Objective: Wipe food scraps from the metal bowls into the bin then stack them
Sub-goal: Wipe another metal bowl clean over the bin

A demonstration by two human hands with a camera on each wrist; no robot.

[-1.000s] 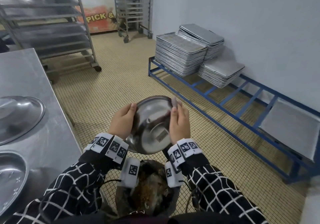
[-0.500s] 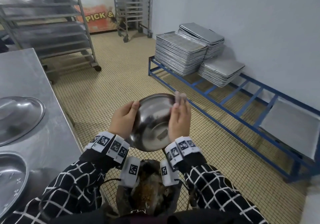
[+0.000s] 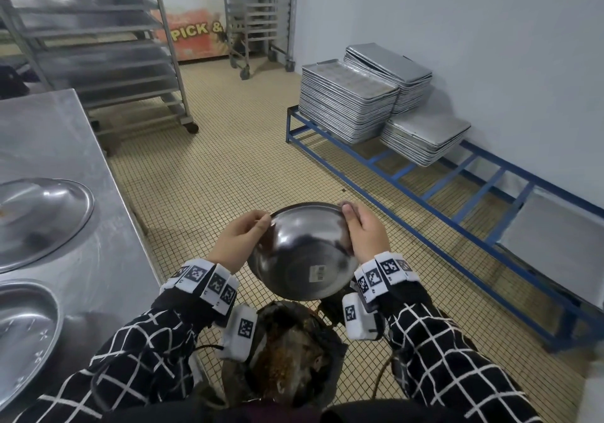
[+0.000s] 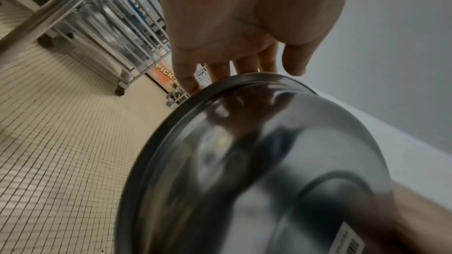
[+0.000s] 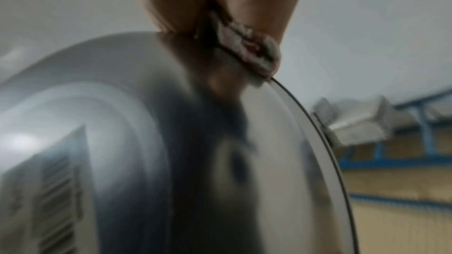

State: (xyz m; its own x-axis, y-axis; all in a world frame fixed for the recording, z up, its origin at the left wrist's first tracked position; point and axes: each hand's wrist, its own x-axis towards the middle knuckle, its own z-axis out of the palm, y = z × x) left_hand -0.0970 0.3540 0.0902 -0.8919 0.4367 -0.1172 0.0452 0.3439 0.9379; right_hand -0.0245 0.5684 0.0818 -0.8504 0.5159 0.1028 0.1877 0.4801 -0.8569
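Bowl (image 3: 302,256) faces away, inside hidden, each hand's grip, left (image 3: 238,243) and right (image 3: 366,236), clasping its rim.

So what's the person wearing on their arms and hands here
Both hands are bare, no gloves. The left hand and right hand come out of black sleeves with a white grid check. Each wrist carries a white band of square black-and-white coded markers, with a white camera box slung beneath and dark cables trailing.
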